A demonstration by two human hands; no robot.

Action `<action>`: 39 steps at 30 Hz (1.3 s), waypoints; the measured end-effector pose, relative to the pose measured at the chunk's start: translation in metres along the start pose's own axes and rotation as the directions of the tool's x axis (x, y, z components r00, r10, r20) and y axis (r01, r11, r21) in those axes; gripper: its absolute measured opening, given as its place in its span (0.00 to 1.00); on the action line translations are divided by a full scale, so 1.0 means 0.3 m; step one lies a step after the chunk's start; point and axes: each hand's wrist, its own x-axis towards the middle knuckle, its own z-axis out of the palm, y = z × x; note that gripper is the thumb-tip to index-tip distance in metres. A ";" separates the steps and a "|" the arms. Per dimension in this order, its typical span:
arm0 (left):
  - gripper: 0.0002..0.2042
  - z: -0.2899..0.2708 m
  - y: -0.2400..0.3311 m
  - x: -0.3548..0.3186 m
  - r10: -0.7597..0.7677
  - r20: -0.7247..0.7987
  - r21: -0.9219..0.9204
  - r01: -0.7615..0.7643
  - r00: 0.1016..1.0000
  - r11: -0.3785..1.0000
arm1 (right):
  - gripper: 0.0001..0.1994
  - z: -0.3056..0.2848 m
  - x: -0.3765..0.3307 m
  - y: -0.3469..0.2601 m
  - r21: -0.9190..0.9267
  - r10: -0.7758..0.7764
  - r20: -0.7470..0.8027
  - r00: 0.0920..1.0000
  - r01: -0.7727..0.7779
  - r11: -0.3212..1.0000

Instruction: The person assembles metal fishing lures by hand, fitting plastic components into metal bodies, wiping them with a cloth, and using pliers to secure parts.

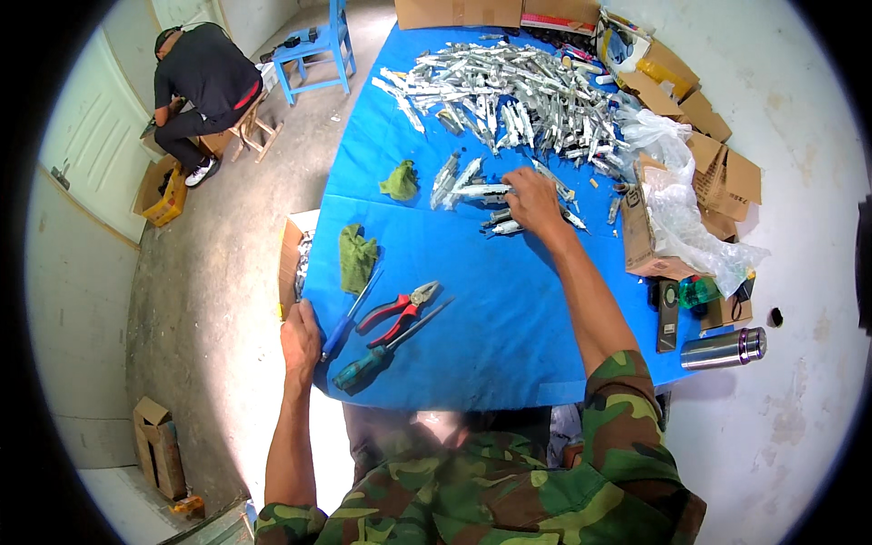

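My right hand [536,202] reaches across the blue-covered table [481,345], its fingers closed on a slim silver-white piece [481,191] whose exact kind I cannot make out. Similar pieces lie beside and just below that hand. At the table's left edge my left hand [301,338] is closed, next to the near end of an open cardboard box [291,259] with small pieces inside. Whatever its fingers hold is hidden. Between the hands lie red-handled pliers [400,307], a green-handled screwdriver [363,367] and a blue-handled screwdriver [343,327].
A large heap of slim silver-white pieces [518,86] covers the far table. Two green cloths [357,258] lie at left. On the right stand a cardboard box [647,236] with clear plastic and a steel flask [722,349]. Another person [213,77] sits at far left near a blue chair [313,53].
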 end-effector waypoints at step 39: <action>0.15 -0.031 0.396 -0.781 0.424 0.287 -0.502 -0.242 0.859 0.830 | 0.18 -0.347 -1.032 -0.758 0.643 0.241 0.479 0.844 -0.150 -0.751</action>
